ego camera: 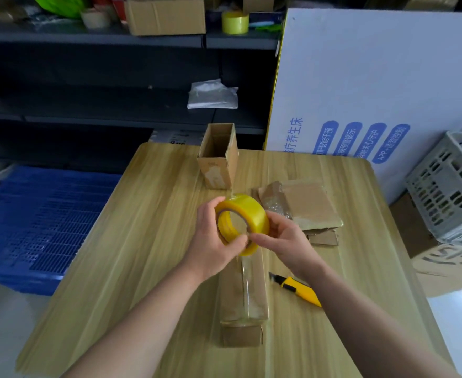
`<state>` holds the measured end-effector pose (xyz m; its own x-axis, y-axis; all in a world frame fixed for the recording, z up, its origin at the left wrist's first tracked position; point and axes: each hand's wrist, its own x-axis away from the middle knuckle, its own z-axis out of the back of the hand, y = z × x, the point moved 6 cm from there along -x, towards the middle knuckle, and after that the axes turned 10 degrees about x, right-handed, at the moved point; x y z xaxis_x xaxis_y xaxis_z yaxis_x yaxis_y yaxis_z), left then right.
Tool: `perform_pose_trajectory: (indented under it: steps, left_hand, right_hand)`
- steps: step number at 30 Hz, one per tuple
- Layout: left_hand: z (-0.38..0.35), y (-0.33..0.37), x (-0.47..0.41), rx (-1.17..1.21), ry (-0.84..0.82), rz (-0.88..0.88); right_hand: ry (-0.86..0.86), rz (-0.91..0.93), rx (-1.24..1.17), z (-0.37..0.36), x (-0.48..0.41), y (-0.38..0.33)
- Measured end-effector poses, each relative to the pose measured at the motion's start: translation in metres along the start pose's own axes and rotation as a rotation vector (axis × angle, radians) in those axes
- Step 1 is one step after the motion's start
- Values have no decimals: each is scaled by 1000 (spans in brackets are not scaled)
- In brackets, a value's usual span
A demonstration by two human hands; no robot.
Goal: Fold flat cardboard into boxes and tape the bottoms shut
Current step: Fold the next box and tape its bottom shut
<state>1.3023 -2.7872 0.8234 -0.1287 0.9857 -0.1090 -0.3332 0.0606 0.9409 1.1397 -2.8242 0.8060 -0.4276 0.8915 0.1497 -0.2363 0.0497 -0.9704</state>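
Note:
A yellow tape roll (247, 214) is held above the middle of the wooden table (142, 241). My left hand (213, 241) grips its left rim, thumb at the lower edge. My right hand (281, 238) holds the roll's right side, fingers pinching near its lower edge. Below the hands lies a cardboard box (244, 298) on its side, with clear tape running along its top seam. An upright folded box (219, 159), open on top, stands at the table's far edge. A wrapped stack of flat cardboard (306, 208) lies to the right.
A yellow utility knife (298, 289) lies right of the taped box, partly under my right forearm. Dark shelves (101, 39) with boxes and tape rolls stand behind. A large white board (374, 77), a grey crate (447, 186) and a blue pallet (41, 222) flank the table.

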Motion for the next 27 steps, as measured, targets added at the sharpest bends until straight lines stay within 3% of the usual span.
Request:
perform_pose_trajectory:
  steps: [5, 11, 17, 22, 25, 27]
  left_hand:
    - [18, 8, -28, 184, 228, 186]
    - [6, -13, -46, 329, 212, 563]
    - [-6, 0, -36, 461, 390, 295]
    - [-10, 3, -29, 539, 523, 268]
    - [5, -9, -27, 596, 651, 329]
    - [11, -22, -24, 567, 650, 369]
  right_hand:
    - [34, 3, 207, 24, -10, -3]
    - [49, 59, 526, 35, -15, -7]
    - [21, 96, 638, 54, -21, -16]
    - [-23, 73, 753, 65, -26, -25]
    - [-24, 8, 732, 82, -28, -20]
    - [-31, -35, 716, 91, -28, -13]
